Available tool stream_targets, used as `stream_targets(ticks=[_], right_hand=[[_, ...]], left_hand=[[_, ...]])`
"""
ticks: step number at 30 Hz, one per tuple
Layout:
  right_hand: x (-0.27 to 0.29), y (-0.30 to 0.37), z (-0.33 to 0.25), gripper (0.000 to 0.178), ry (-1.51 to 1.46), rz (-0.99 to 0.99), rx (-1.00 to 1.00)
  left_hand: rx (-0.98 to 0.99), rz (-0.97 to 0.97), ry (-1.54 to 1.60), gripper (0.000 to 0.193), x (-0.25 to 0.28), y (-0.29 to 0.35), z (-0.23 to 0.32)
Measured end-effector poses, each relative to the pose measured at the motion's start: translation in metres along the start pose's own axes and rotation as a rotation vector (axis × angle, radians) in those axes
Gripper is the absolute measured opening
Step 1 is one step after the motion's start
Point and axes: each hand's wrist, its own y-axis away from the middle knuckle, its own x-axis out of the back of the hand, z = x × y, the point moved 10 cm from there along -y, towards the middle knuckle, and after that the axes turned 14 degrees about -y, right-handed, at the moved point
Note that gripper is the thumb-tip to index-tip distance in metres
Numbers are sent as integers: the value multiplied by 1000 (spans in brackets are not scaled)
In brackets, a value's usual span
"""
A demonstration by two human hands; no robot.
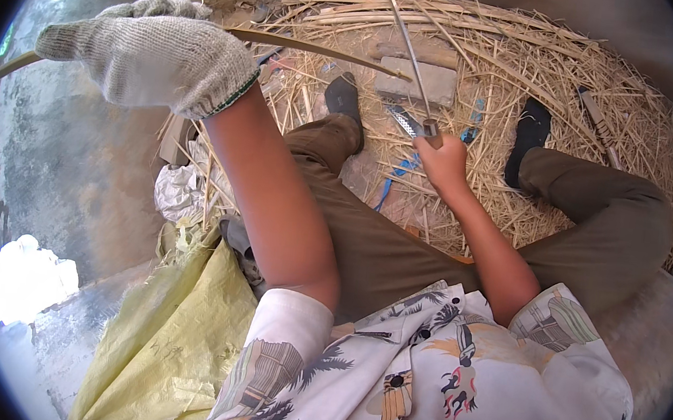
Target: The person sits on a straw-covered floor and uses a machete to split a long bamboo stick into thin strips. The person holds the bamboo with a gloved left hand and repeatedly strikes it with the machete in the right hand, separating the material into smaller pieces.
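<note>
My left hand, in a knitted grey-white work glove, is raised at the far left and closed around a long, thin bamboo strip. One end of the strip runs out past the glove to the left; the other reaches over a grey brick on the ground. My bare right hand grips the handle of a long knife between my legs. Its narrow blade points up and away, passing close by the strip's tip. The blade's far end leaves the view.
Shavings and split strips cover the ground around my feet. A short wooden piece lies behind the brick. Near my right foot rests a wrapped tool-like object. A yellow woven sack is by my left side, beside a grey wall.
</note>
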Motion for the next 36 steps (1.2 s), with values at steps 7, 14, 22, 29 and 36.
stream_targets(ticks=[7,14,22,29,36], right_hand=[[-1,8,69,29,297,-106,-248],[-48,38,101,15,-709,-353,-955],[2,6,-3,25,-59,27,79],[11,2,84,22,304,-44,-311],[-46,29,106,19,-631,-377,-913]], left_hand=[[-109,-166,77,53,15,-45,-22],[-145,-30,-5,51,-3,-5,1],[1,-186,307,53,-3,-14,-14],[316,-408,862,71,-36,-2,-36],[129,-403,555,61,-13,-59,-61]])
